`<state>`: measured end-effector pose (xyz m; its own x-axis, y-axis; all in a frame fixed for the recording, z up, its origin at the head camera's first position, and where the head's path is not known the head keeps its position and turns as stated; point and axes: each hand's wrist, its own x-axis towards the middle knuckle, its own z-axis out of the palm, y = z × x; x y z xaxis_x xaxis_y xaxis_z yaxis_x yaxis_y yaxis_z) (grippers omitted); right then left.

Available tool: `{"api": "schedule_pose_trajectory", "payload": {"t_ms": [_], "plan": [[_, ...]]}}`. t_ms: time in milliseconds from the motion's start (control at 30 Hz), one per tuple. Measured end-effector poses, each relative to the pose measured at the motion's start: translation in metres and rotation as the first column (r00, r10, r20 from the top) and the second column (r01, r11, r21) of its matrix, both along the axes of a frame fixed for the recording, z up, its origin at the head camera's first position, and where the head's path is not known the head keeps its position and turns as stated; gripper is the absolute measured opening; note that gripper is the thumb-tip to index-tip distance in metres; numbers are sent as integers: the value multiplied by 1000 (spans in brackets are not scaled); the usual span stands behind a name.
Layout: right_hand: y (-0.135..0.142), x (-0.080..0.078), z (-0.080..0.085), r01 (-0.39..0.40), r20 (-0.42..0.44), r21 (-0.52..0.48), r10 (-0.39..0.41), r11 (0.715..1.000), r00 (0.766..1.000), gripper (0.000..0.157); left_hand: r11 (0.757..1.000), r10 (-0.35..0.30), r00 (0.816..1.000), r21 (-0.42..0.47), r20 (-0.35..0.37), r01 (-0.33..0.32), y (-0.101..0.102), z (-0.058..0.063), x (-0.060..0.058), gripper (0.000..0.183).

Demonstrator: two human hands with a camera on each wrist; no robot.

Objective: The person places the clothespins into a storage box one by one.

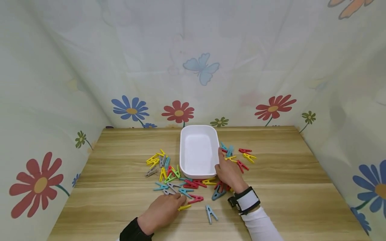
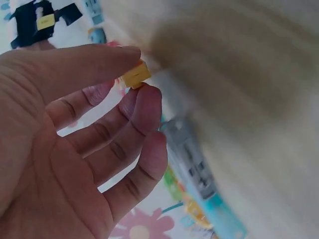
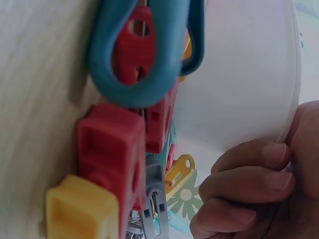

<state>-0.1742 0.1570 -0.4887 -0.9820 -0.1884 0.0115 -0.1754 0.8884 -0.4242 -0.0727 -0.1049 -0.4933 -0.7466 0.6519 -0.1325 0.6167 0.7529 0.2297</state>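
Note:
The white tray (image 1: pixel 199 172) stands in the middle of the wooden table. My right hand (image 1: pixel 230 172) holds its right side at the rim. The right wrist view shows several curled fingers (image 3: pixel 249 184) beside the tray wall (image 3: pixel 234 84). Low at the front left, my left hand (image 1: pixel 164 209) pinches a yellow clothespin (image 1: pixel 184 207) by one end between thumb and fingertips. That yellow end (image 2: pixel 135 75) shows in the left wrist view. A red clothespin (image 1: pixel 196 198) and a light-blue clothespin (image 1: pixel 185 192) lie just beyond the left fingertips.
Mixed clothespins lie heaped left of the tray, including a yellow one (image 1: pixel 163 174), and before it. More lie to its right, among them a red one (image 1: pixel 242 165). A pale-blue clothespin (image 1: pixel 211 214) lies alone near the front. Flowered cloth (image 1: pixel 150 67) surrounds the table.

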Motion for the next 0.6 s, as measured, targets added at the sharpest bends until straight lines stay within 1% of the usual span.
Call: {"api": "schedule_pose_trajectory", "payload": {"t_ms": [67, 167, 233, 300, 400, 467, 533, 600], "plan": [[0, 0, 0, 2, -2, -2, -2, 1000, 1000, 65, 999, 1, 1000, 33, 20, -2, -4, 7, 0, 19], [-1, 1, 1, -8, -26, -3, 8, 1000, 1000, 65, 997, 0, 1000, 80, -2, 0, -11, 24, -5, 24], [-1, 1, 3, -17, -55, 2, 17, 1000, 998, 64, 995, 12, 999, 100, -31, -9, -16, 38, -12, 29], [-1, 1, 5, -23, -78, 5, 23, 1000, 997, 64, 994, 34, 996, 111, -81, -25, -18, 52, -19, 36], [-1, 2, 7, -18, -81, 15, 20, 1000, 997, 64, 991, 69, 988, 120, -139, -53, -18, 69, -32, 42], [-1, 1, 7, -9, -60, 16, 10, 1000, 998, 65, 988, 89, 981, 139, -171, -65, -15, 76, -39, 41], [-1, 1, 5, -4, -44, 18, 4, 1000, 999, 65, 985, 100, 974, 159, -203, -67, -11, 80, -46, 37], [-1, 2, 2, -2, -44, 18, 3, 1000, 999, 65, 980, 108, 971, 187, -215, -68, -6, 83, -52, 36]]}}
